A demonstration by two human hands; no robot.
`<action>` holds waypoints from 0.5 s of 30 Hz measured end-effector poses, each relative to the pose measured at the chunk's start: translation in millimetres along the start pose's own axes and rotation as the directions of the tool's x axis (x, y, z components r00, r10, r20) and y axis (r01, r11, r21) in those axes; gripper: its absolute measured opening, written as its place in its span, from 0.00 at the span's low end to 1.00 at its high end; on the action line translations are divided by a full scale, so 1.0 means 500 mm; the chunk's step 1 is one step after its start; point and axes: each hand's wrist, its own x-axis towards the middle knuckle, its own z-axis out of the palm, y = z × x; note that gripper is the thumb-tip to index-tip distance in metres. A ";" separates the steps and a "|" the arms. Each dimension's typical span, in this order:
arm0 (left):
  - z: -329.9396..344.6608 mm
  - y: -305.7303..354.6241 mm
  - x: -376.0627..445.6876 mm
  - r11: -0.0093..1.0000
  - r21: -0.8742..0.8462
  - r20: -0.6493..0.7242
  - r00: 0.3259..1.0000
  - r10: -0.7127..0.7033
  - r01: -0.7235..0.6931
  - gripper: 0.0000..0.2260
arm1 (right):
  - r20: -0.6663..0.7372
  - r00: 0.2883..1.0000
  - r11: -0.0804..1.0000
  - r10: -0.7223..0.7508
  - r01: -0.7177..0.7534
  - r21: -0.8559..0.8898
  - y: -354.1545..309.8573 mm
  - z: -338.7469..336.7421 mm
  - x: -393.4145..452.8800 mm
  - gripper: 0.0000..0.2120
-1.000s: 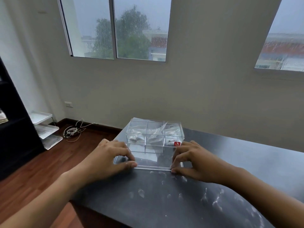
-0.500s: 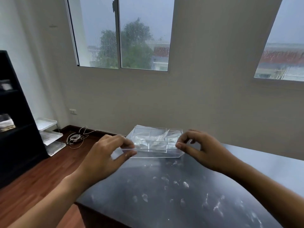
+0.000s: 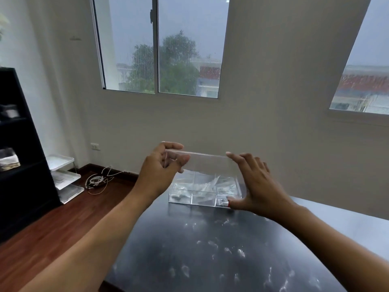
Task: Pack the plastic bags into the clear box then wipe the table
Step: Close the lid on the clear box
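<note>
A clear box (image 3: pixel 202 202) with dividers stands at the far end of the dark table (image 3: pixel 210 260). Crumpled plastic bags (image 3: pixel 207 186) lie inside its compartments. I hold the clear lid (image 3: pixel 207 163) upright above the box. My left hand (image 3: pixel 160 171) pinches the lid's left edge between thumb and fingers. My right hand (image 3: pixel 252 184) holds the lid's right edge, forefinger on the top corner and thumb down by the box's front right corner. The lid is see-through, so its lower edge is hard to make out.
White smears and droplets (image 3: pixel 221 249) dot the tabletop in front of the box. A black shelf unit (image 3: pixel 19 154) stands at the left, white stacked trays (image 3: pixel 63 175) and a coil of cable (image 3: pixel 96 181) lie on the wooden floor. The wall is just behind the table.
Both hands lifted the lid off the tabletop in front of the box and tipped it upright above the box. The view tilted up.
</note>
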 end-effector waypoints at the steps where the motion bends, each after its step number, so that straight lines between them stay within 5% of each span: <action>1: 0.004 -0.012 0.012 1.000 0.009 -0.030 0.999 -0.024 0.024 0.11 | 0.034 0.999 0.999 0.009 -0.010 0.041 0.006 0.006 0.009 0.52; 6: 0.023 -0.072 0.045 0.977 0.149 -0.048 0.988 -0.146 0.151 0.18 | 0.223 0.974 0.956 0.044 -0.106 0.275 0.047 0.037 0.059 0.51; 15: 0.044 -0.161 0.076 0.899 0.308 -0.002 0.945 -0.327 0.312 0.25 | 0.470 0.880 0.908 0.075 -0.255 0.333 0.100 0.078 0.095 0.50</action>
